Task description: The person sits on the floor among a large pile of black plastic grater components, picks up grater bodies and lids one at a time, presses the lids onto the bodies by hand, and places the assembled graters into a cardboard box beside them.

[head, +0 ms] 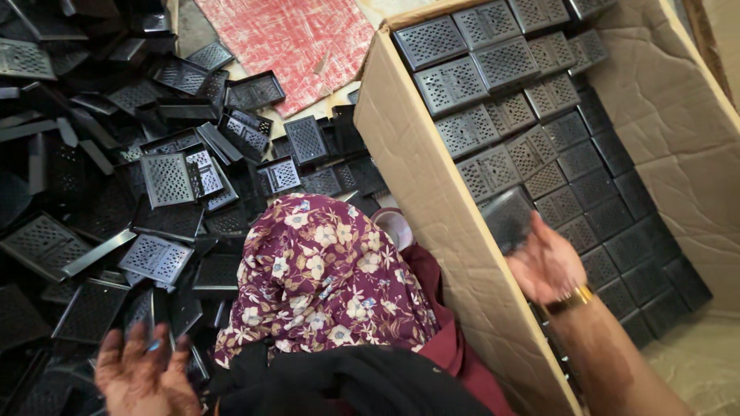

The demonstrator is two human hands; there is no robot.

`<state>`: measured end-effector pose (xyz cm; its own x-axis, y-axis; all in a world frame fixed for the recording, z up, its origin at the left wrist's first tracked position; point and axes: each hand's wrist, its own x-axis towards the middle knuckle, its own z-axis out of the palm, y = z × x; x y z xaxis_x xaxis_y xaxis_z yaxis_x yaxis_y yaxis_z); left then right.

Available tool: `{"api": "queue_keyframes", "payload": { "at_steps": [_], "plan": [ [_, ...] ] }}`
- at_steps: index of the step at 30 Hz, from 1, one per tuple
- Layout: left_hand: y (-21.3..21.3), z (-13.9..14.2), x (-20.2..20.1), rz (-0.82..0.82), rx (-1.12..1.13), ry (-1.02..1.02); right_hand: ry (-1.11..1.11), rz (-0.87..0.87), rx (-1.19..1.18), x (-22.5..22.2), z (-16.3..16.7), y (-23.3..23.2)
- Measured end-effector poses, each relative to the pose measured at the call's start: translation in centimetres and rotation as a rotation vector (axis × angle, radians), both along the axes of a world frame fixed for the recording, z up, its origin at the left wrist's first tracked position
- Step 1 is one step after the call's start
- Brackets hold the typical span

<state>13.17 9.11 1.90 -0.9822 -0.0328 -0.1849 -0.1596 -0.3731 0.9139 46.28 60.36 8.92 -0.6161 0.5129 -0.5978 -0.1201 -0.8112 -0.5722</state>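
Here, near to far:
Left hand (142, 377): near left, fingers spread and holding nothing, over the loose trays (154, 185).
Floral cloth (324, 281): near centre, between the hands.
Right hand (546, 266): inside the cardboard box (420, 192), fingers gripping a black perforated tray (509, 219), blurred.
Stacked trays (501, 100): far right, in neat rows filling the box.
Red mat (297, 38): far, beyond the loose pile.
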Motion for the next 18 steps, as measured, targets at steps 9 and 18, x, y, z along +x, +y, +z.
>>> {"api": "queue_keyframes", "payload": {
  "at_steps": [9,18],
  "plan": [
    [1.2,-1.2,-2.6,-0.386,-1.386,0.417,0.333,0.422,-0.474,-2.2,-1.3,2.2],
    [2.4,-1.4,-2.9,-0.716,-1.886,0.153,0.363,-0.108,-0.02,1.6,-2.2,7.3]
  ]
}}
